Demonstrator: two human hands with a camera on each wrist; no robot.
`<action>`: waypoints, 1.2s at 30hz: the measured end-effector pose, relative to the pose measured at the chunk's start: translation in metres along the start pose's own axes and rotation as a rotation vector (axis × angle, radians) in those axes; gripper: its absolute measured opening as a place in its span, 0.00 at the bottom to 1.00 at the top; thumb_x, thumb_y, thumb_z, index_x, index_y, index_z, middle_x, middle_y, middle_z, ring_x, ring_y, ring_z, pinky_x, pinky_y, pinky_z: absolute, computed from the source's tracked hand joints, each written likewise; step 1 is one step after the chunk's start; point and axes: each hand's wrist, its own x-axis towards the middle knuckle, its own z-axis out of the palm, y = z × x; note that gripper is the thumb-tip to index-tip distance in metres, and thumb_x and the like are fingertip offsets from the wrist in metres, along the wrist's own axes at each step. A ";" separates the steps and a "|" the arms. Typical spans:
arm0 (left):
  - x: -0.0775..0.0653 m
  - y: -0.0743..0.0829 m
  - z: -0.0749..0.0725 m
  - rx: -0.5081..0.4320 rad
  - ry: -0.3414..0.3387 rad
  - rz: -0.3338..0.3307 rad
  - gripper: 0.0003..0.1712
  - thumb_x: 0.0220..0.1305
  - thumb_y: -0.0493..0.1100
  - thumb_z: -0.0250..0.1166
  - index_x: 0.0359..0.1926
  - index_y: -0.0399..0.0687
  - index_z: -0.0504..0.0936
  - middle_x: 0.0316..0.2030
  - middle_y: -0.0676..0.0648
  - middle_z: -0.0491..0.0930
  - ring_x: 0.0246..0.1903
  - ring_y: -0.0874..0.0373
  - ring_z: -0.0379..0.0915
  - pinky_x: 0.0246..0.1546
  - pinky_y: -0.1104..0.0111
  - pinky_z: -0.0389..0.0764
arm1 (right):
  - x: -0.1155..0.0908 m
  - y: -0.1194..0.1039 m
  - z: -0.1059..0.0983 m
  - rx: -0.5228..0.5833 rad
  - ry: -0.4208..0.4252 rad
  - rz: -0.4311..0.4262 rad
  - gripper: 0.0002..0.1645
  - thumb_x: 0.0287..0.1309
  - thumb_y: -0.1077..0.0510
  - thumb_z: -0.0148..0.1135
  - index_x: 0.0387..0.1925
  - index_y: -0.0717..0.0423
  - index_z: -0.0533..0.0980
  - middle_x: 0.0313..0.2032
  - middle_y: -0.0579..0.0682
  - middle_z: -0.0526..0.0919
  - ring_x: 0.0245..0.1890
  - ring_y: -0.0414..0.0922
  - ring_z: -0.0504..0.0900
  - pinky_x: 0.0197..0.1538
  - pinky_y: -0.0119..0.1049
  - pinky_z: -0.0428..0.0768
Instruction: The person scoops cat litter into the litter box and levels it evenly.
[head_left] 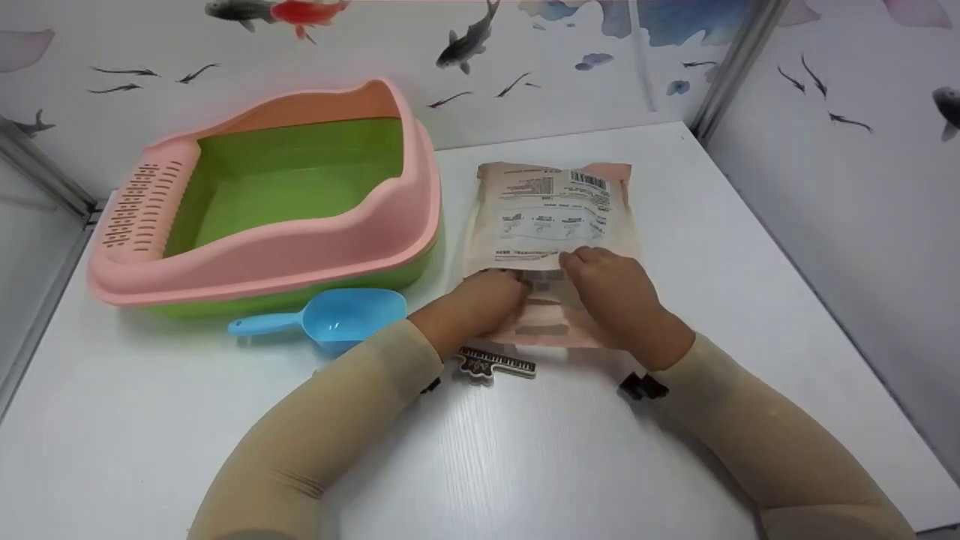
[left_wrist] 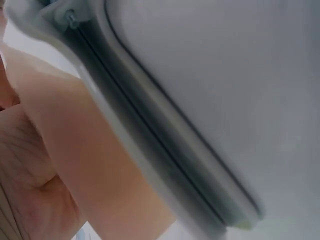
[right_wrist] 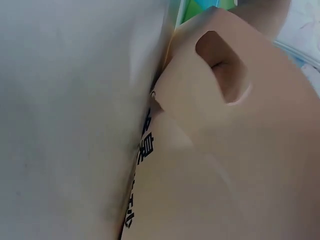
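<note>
A pale pink printed bag (head_left: 547, 195) lies on the white table with its barcode at the far end. Its near end is folded, and an oblong handle slot shows there. My left hand (head_left: 491, 300) holds the bag at the left of the fold, with its fingertips partly hidden. On the right, my right hand (head_left: 615, 289) grips the folded edge with curled fingers. The left wrist view has part of the left hand (left_wrist: 35, 185) against the bag's pinkish panel (left_wrist: 100, 150). In the right wrist view, the bag's panel (right_wrist: 210, 160) and slot fill the right side.
A pink-rimmed green litter box (head_left: 337, 240) stands at the back left. In front of it lies a blue scoop (head_left: 352, 315), close to the left forearm. A small clip with a keyboard pattern (head_left: 495, 364) lies just in front of the bag. Decorated walls (head_left: 555, 82) border the table.
</note>
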 end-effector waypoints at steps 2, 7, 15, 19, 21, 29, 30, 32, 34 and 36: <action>0.000 -0.001 0.001 -0.019 0.010 0.000 0.17 0.81 0.41 0.51 0.60 0.42 0.81 0.62 0.42 0.80 0.61 0.47 0.79 0.65 0.57 0.78 | 0.000 0.000 0.000 -0.014 0.007 0.010 0.14 0.62 0.74 0.64 0.48 0.65 0.84 0.38 0.60 0.89 0.36 0.56 0.89 0.32 0.47 0.87; -0.002 0.002 0.003 0.027 -0.006 -0.031 0.21 0.82 0.44 0.49 0.63 0.38 0.78 0.61 0.40 0.79 0.62 0.45 0.77 0.66 0.56 0.77 | 0.001 0.004 0.001 -0.032 0.097 0.014 0.09 0.64 0.70 0.65 0.45 0.66 0.85 0.34 0.60 0.89 0.31 0.55 0.89 0.29 0.47 0.86; -0.001 0.008 -0.002 0.091 -0.075 -0.082 0.26 0.85 0.48 0.44 0.68 0.34 0.72 0.64 0.39 0.76 0.64 0.49 0.75 0.69 0.61 0.74 | 0.004 0.013 -0.005 -0.029 0.373 -0.059 0.07 0.67 0.67 0.65 0.45 0.64 0.85 0.37 0.60 0.90 0.36 0.55 0.91 0.31 0.47 0.88; 0.003 0.007 -0.007 0.102 -0.103 -0.092 0.25 0.83 0.44 0.47 0.70 0.34 0.70 0.62 0.39 0.76 0.58 0.50 0.79 0.63 0.59 0.80 | 0.006 0.013 -0.012 -0.026 0.467 -0.062 0.06 0.66 0.68 0.65 0.43 0.64 0.84 0.37 0.62 0.90 0.35 0.57 0.91 0.31 0.47 0.88; 0.007 0.006 -0.009 0.110 -0.121 -0.096 0.24 0.82 0.42 0.49 0.70 0.35 0.70 0.62 0.39 0.76 0.56 0.50 0.80 0.62 0.58 0.81 | 0.006 0.012 -0.016 -0.024 0.476 -0.064 0.05 0.66 0.68 0.66 0.42 0.65 0.84 0.37 0.62 0.90 0.34 0.57 0.91 0.30 0.47 0.88; 0.017 0.002 -0.012 0.071 -0.136 -0.094 0.18 0.81 0.40 0.49 0.64 0.40 0.74 0.58 0.41 0.82 0.55 0.50 0.82 0.61 0.56 0.82 | 0.006 0.009 -0.026 -0.043 0.413 -0.025 0.07 0.66 0.68 0.65 0.42 0.65 0.86 0.35 0.61 0.90 0.31 0.55 0.90 0.27 0.45 0.87; 0.017 0.002 -0.013 0.055 -0.139 -0.101 0.18 0.82 0.41 0.48 0.63 0.40 0.75 0.57 0.41 0.83 0.55 0.50 0.82 0.62 0.56 0.81 | 0.006 0.009 -0.025 -0.039 0.403 -0.019 0.07 0.66 0.68 0.65 0.43 0.65 0.86 0.35 0.61 0.90 0.31 0.55 0.90 0.28 0.46 0.88; 0.016 0.002 -0.013 0.040 -0.146 -0.106 0.19 0.82 0.42 0.48 0.64 0.41 0.75 0.59 0.42 0.82 0.57 0.50 0.80 0.64 0.57 0.79 | 0.006 0.009 -0.023 -0.032 0.384 -0.012 0.08 0.67 0.67 0.64 0.43 0.65 0.86 0.34 0.60 0.90 0.31 0.55 0.90 0.28 0.45 0.88; 0.014 0.003 -0.013 0.034 -0.154 -0.097 0.23 0.83 0.45 0.47 0.71 0.42 0.71 0.66 0.42 0.77 0.65 0.48 0.75 0.69 0.57 0.75 | 0.006 0.008 -0.021 -0.015 0.374 -0.010 0.08 0.66 0.67 0.65 0.43 0.65 0.87 0.33 0.60 0.89 0.30 0.54 0.89 0.27 0.45 0.87; 0.011 0.005 -0.014 0.010 -0.160 -0.086 0.27 0.84 0.48 0.46 0.76 0.45 0.66 0.72 0.41 0.71 0.71 0.45 0.69 0.72 0.54 0.71 | 0.005 0.008 -0.020 -0.002 0.372 -0.006 0.08 0.66 0.66 0.66 0.43 0.65 0.87 0.32 0.59 0.89 0.28 0.54 0.89 0.26 0.45 0.86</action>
